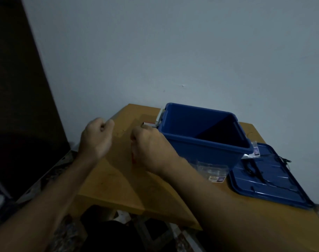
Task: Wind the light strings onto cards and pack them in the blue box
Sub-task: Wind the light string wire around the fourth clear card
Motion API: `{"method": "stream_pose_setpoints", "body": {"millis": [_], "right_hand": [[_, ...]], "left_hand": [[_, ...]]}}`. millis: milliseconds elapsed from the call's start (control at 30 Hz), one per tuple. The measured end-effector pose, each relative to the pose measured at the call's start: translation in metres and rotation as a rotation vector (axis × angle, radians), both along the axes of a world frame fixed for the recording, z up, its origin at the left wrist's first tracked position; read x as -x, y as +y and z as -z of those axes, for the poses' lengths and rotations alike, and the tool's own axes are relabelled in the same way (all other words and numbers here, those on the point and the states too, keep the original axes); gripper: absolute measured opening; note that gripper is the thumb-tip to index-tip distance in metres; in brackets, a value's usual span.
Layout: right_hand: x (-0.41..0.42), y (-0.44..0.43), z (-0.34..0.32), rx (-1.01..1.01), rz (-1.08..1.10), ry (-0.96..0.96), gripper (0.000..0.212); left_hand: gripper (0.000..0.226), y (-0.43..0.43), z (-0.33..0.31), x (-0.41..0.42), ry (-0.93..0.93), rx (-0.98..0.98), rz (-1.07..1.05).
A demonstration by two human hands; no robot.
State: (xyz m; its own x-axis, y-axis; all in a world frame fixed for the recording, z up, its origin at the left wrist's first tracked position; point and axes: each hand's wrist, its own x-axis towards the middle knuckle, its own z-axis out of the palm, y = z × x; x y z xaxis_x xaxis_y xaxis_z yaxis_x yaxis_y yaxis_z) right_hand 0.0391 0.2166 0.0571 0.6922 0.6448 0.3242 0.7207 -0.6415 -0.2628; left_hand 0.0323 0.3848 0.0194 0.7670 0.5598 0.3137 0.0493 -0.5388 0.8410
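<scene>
My right hand (151, 148) is closed around a small card (148, 124). Its white and red end sticks out above my fingers, and a red edge shows below them. My left hand (97, 137) is fisted a little to the left, thumb and fingers pinched together. A faint glint of thin light string (119, 133) shows between the hands; the dim light hides most of it. The open blue box (200, 140) stands just right of my right hand, its inside dark. Another dark string (253, 170) lies on the blue lid (275, 188).
The wooden table (107, 182) stands against a pale wall. The blue lid lies flat at the right, partly over the table edge. Clear plastic bags (212, 170) lie in front of the box, and another bag (254, 151) lies by its right corner. Patterned floor shows below.
</scene>
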Motion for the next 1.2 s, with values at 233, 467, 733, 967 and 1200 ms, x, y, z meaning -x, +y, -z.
{"method": "stream_pose_setpoints", "body": {"millis": [233,467,733,967,1200], "right_hand": [[-0.04,0.038,-0.033,0.647,0.062,-0.223,0.038],[-0.06,0.048,-0.028,0.676,0.107,-0.094,0.038],[-0.059,0.046,-0.023,0.659,0.131,-0.19,0.027],[-0.041,0.027,-0.056,0.483,0.114,-0.449,0.019],[-0.008,-0.028,-0.093,-0.035,0.113,-0.239,0.022]], "left_hand": [[0.033,0.03,0.008,-0.035,0.333,-0.496,0.298],[0.051,0.021,0.015,-0.047,0.424,-0.599,0.35],[0.031,0.024,0.027,-0.044,0.308,-0.63,0.291],[0.024,0.02,-0.017,-0.015,0.079,-0.513,0.201],[0.025,-0.019,-0.067,0.043,-0.147,-0.373,0.256]]}}
